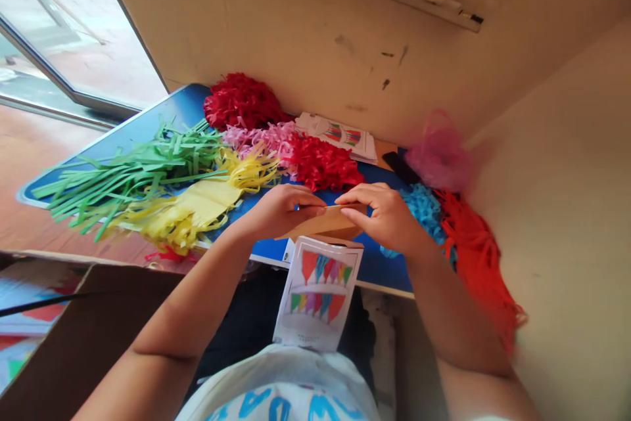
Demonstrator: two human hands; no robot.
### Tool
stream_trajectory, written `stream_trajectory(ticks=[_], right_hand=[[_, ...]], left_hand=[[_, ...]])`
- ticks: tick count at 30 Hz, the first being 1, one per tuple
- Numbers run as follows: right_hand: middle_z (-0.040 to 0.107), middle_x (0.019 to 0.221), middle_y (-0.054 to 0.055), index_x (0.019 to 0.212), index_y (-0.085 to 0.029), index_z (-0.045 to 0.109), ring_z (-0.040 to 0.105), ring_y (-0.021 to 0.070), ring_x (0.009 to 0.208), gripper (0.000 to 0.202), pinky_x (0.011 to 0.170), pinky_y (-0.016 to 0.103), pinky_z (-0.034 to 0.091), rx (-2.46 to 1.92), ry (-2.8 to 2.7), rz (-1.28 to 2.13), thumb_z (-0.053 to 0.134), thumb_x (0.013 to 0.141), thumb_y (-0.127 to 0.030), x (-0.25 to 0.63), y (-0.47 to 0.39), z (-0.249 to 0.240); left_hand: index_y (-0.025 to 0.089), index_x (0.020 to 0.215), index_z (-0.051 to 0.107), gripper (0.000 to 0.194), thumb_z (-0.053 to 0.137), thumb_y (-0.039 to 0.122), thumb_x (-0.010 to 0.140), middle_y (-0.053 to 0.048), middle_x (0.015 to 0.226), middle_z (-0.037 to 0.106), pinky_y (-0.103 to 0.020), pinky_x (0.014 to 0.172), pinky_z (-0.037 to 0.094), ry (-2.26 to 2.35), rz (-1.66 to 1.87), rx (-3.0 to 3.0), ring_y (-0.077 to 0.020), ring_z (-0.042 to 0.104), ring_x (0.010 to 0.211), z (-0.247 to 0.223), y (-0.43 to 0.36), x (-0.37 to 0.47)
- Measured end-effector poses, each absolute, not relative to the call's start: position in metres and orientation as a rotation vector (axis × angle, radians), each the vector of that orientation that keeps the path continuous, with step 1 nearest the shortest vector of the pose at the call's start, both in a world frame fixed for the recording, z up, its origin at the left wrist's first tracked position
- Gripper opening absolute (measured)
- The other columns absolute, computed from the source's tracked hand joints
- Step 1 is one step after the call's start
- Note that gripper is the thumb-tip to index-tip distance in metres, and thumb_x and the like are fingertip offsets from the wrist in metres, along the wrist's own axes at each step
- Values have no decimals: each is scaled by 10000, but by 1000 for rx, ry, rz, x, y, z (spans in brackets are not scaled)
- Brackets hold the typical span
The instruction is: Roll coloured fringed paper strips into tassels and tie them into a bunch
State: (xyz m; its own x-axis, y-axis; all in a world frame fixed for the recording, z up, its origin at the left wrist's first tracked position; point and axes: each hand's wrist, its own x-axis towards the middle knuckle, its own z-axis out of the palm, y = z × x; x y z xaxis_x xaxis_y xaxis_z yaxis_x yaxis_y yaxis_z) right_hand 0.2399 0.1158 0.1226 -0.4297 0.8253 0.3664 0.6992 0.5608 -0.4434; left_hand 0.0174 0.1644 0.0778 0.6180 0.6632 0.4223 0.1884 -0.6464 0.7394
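My left hand (290,207) and my right hand (377,211) pinch the upper edge of a folded brown paper piece (325,224), one near each end. Just below the paper, a white printed card (318,296) with pictures of coloured pennant bunting leans at the table's front edge, close to my shirt. Left of my left hand lie yellow fringed strips (204,201) and green strips (142,168). A red fringed bundle (325,161) rests just beyond my hands.
The blue table (180,109) also bears a dark red bundle (241,100), pink strips (266,140), stacked printed cards (340,135), blue strips (424,211), orange-red strips (476,257) and a pink bag (441,152). A cardboard box (98,329) stands lower left.
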Motion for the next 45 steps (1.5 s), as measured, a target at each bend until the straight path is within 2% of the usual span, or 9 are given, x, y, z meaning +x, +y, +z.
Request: stream_trajectory(ticks=[7, 16, 23, 26, 31, 36, 40, 45], right_hand=[[758, 860, -17, 842, -235, 708, 686, 163, 826, 49, 840, 338, 344, -1229, -2245, 204, 696, 842, -188, 236, 105, 118], [759, 811, -16, 756, -244, 719, 686, 173, 781, 69, 790, 330, 390, -1336, -2113, 365, 713, 807, -199, 236, 99, 113], [729, 706, -17, 682, -245, 712, 656, 167, 672, 118, 659, 285, 445, -1299, -1942, 581, 694, 798, -240, 237, 98, 106], [743, 742, -12, 715, -259, 724, 668, 178, 710, 117, 724, 321, 442, -1292, -1970, 473, 691, 827, -272, 236, 96, 103], [769, 907, -15, 887, -308, 753, 663, 187, 851, 71, 883, 404, 334, -1230, -2098, -43, 685, 880, -291, 237, 90, 96], [754, 1079, -50, 1096, -382, 696, 643, 195, 961, 227, 903, 421, 263, -1140, -2207, -423, 642, 915, -256, 243, 80, 85], [728, 1155, -78, 1179, -433, 642, 631, 189, 1032, 322, 907, 413, 249, -1157, -2275, -414, 605, 936, -225, 249, 76, 77], [720, 1164, -63, 1150, -441, 655, 620, 206, 1061, 307, 916, 411, 291, -1183, -2259, -329, 645, 910, -251, 248, 69, 73]], left_hand=[[226, 836, 788, 156, 658, 310, 851, -33, 728, 727, -234, 609, 425, 639, 900, 2199, -138, 626, 628, 81, 162, 22], [224, 848, 791, 260, 579, 367, 891, -45, 698, 724, -266, 655, 406, 726, 877, 2437, -147, 616, 625, 85, 152, 26], [219, 881, 791, 264, 568, 359, 907, -41, 656, 705, -267, 642, 400, 620, 912, 2437, -138, 596, 590, 86, 146, 27], [203, 862, 785, 314, 536, 381, 930, -48, 646, 700, -257, 613, 396, 611, 899, 2359, -136, 591, 584, 87, 144, 29], [178, 708, 747, 341, 561, 374, 915, -32, 611, 675, -237, 591, 395, 663, 938, 2244, -113, 561, 545, 86, 144, 30], [170, 715, 745, 349, 566, 404, 902, -36, 652, 696, -228, 575, 402, 745, 943, 2180, -118, 579, 566, 85, 144, 30], [170, 704, 743, 374, 559, 430, 899, -28, 632, 686, -223, 567, 393, 785, 934, 2184, -113, 564, 558, 84, 144, 30], [167, 702, 746, 366, 565, 418, 897, -20, 626, 677, -219, 553, 382, 807, 926, 2175, -108, 551, 549, 82, 144, 29]])
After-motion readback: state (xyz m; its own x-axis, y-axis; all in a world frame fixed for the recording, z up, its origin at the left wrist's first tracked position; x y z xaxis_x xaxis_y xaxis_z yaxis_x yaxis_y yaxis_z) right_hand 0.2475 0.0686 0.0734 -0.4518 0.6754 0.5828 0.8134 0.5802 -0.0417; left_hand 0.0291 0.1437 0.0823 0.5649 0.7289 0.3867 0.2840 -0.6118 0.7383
